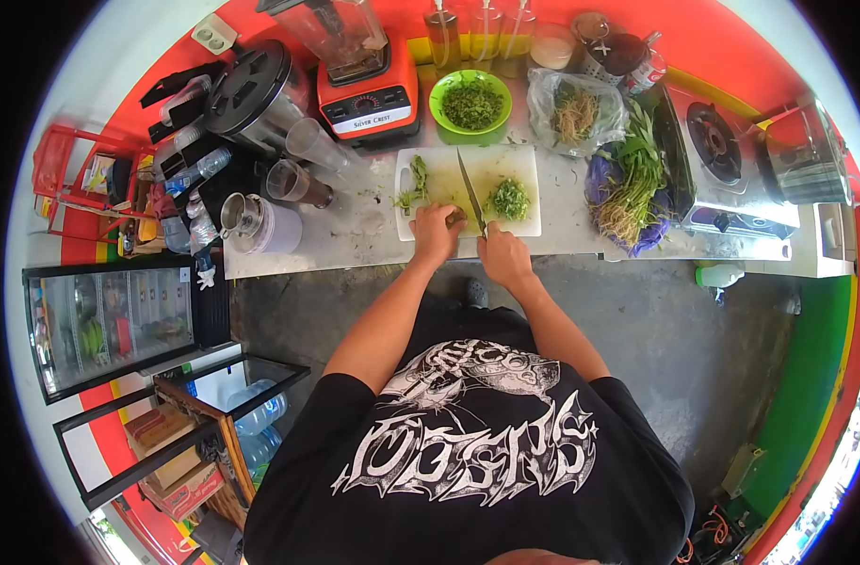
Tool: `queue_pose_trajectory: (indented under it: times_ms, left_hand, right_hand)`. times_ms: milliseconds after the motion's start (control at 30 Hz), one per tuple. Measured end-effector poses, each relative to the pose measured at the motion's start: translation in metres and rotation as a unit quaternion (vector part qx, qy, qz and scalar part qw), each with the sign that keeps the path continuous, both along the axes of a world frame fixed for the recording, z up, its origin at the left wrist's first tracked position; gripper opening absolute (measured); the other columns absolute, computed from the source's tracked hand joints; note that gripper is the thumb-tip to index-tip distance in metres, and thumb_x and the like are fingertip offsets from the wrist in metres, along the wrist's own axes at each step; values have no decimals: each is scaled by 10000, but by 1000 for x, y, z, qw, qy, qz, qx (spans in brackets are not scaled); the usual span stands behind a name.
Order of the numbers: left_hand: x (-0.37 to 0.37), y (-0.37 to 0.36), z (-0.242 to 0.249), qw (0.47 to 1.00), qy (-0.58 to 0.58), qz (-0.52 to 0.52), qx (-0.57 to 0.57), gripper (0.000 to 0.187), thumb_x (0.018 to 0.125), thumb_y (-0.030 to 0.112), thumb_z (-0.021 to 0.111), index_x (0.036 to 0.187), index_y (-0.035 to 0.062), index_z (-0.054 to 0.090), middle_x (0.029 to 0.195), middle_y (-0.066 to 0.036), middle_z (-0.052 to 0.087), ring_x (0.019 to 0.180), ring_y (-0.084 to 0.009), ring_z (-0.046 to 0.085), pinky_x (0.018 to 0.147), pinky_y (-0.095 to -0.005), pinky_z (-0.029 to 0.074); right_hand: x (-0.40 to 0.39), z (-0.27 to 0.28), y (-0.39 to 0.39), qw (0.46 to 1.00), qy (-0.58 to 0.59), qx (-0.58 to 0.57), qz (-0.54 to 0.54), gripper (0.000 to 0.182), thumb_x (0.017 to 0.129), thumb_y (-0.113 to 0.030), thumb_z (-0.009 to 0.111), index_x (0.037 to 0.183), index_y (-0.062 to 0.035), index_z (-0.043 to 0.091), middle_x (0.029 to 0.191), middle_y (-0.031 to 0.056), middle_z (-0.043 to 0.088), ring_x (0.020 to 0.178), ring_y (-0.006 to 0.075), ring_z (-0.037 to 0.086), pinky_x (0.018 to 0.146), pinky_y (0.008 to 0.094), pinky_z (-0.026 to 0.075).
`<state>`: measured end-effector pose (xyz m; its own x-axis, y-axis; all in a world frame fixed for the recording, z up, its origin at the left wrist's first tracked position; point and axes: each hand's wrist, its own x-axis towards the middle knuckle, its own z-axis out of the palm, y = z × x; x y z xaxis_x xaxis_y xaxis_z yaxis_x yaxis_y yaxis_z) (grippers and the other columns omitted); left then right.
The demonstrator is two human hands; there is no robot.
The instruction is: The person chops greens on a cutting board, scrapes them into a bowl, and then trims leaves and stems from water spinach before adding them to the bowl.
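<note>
My right hand point(505, 256) grips the handle of a kitchen knife point(470, 188), whose blade points away from me over a white cutting board point(529, 169). On the board's left part, my left hand point(434, 234) is closed, its fingertips round a small brownish-green piece that I cannot make out well. A pile of chopped green herbs point(508, 200) lies right of the blade. Beyond my left hand, loose leafy sprigs point(418, 177) rest near the board's left edge. Behind the board stands a green bowl point(437, 87) full of chopped greens.
An orange blender point(369, 105) stands behind the board's left side, with clear plastic cups point(308, 141) nearby. To the right are a plastic bag point(543, 94) of roots, a bunch of leafy greens point(637, 160) and a gas stove point(717, 141). Pump bottles point(486, 38) line the wall.
</note>
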<state>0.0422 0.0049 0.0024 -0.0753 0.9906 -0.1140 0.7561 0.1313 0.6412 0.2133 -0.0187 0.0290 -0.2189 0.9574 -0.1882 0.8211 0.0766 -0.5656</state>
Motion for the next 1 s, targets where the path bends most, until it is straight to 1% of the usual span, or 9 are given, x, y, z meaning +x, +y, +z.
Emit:
queue_pose_trajectory:
  times_ms: [67,167,300,367,467,567,700,800,1000]
  left_hand:
    - [0,0,-7,998,14,-3,54,185,785,210,811,957,182,750,892,-6,650,971,-281,559,828,-499,394]
    - [3,0,-10,996,17,17,81,191,770,194,808,947,174,738,883,0,648,950,-280,562,803,-495,397]
    - [4,4,-4,999,4,29,45,196,767,194,807,943,165,726,877,2,644,946,-281,561,797,-494,396]
    - [3,5,-3,999,19,22,28,175,763,202,808,912,160,727,872,3,643,942,-279,560,792,-490,394]
    - [1,4,-10,999,29,20,42,156,765,196,805,903,163,740,870,3,644,950,-278,558,805,-483,389]
    - [0,2,-12,999,-10,19,46,124,787,166,788,904,136,757,899,-15,650,1003,-273,548,868,-461,351]
    - [-3,-5,-17,995,-25,13,97,127,808,185,769,930,152,754,874,-2,647,967,-273,550,850,-451,352]
    - [-5,-10,-17,989,-29,-11,145,97,833,174,746,922,135,742,878,-6,648,967,-266,549,841,-447,337]
    - [-7,-17,-20,981,15,-37,192,76,884,157,703,947,122,729,900,-10,651,947,-267,553,816,-442,338]
  right_hand:
    - [-3,0,0,1000,-11,-11,13,309,968,-268,570,1049,29,548,847,303,684,823,506,670,771,586,525]
    - [-8,-2,-1,999,-22,-1,34,303,961,-259,574,1057,28,555,841,303,684,811,500,676,763,582,536]
    - [-18,5,-3,998,-52,14,39,281,951,-242,579,1052,19,559,817,282,693,779,470,697,734,563,556]
    - [-22,17,-2,990,-130,-1,49,233,921,-189,610,1054,0,583,859,214,734,817,389,742,733,491,595]
    - [-23,17,-4,984,-165,-14,63,245,905,-156,615,1088,2,572,841,189,740,811,365,750,735,480,597]
    - [-21,14,-9,979,-189,-24,69,275,902,-133,605,1128,11,549,850,187,744,816,357,752,730,464,601]
    - [-24,7,-11,979,-193,-31,63,276,907,-117,587,1143,15,531,860,187,747,822,350,755,720,444,606]
    - [-27,8,-2,974,-204,-33,92,268,913,-117,575,1139,20,525,864,191,747,824,342,758,709,428,608]
    - [-26,15,-1,972,-208,-39,100,296,894,-133,612,1126,22,512,865,196,743,812,341,757,711,424,608]
